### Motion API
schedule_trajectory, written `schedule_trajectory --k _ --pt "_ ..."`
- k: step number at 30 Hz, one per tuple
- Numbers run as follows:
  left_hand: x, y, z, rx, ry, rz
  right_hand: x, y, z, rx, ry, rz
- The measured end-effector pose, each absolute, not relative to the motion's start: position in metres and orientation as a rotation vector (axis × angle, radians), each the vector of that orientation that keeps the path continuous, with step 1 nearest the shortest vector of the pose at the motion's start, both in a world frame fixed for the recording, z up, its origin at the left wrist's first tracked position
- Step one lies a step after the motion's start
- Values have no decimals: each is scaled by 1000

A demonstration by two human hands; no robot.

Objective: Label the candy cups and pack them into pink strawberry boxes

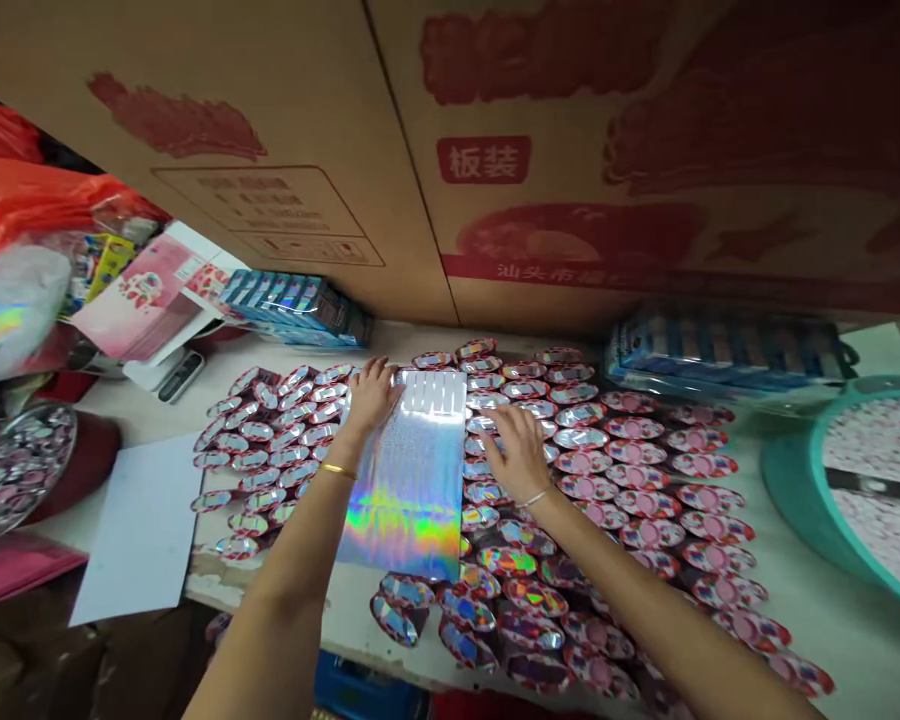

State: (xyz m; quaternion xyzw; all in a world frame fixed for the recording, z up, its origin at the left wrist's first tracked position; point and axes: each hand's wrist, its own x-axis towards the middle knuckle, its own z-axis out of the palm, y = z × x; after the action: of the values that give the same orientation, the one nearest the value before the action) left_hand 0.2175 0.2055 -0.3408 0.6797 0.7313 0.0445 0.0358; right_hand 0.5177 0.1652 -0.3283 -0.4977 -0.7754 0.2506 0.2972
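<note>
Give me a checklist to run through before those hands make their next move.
1. Left hand at the iridescent sheet: ok, at its upper left edge.
2. Right hand off that sheet: ok, just to the right of it, over the oval pieces.
3. Right hand clear of the oval pieces: cannot tell, contact is unclear.
4. Free room beside the iridescent sheet: not ok, oval pieces crowd both sides.
5. White sheet fully on the table: not ok, its near end overhangs.
</note>
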Motion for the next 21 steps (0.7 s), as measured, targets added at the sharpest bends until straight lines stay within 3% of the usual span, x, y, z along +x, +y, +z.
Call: schedule_trajectory --k 10,21 --pt "205 184 -349 2075 2149 461 383 250 -345 -1155 -2364 700" --pt "204 169 -361 2320 2015 433 368 255 -366 -1142 -2487 764"
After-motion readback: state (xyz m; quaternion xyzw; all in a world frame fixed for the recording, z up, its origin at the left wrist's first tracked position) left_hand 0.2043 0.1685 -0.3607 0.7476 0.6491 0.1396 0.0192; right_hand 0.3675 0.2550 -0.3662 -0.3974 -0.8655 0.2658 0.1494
